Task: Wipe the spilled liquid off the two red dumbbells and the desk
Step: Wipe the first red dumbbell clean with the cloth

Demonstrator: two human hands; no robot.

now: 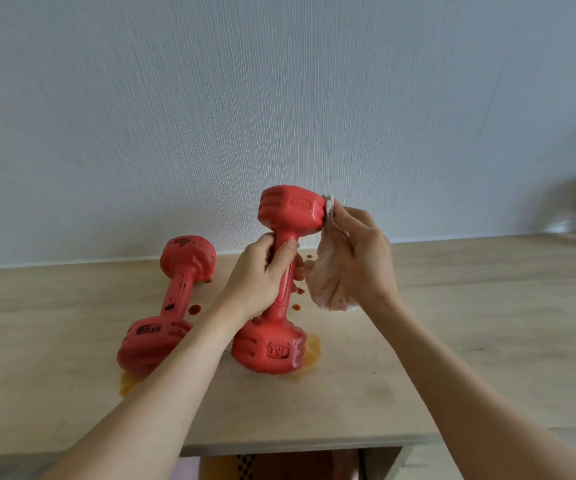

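Left hand [262,271] is wrapped around the handle of one dumbbell [281,278], tilting it up on the desk [470,306]. Right hand [356,258] pinches a stained cloth [328,282] against its top end. Other dumbbell [170,303] lies flat beside it, orange spill [311,348] underneath.

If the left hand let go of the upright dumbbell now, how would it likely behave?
The upright dumbbell looks tilted on its lower head, so it would probably topple. That head sits by an orange puddle, so it may slide. Its faceted heads should limit rolling.

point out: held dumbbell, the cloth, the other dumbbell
held dumbbell [291,206], head view, on its raised top head
cloth [328,282], head view, on the hanging bunched part
other dumbbell [179,282], head view, on its handle
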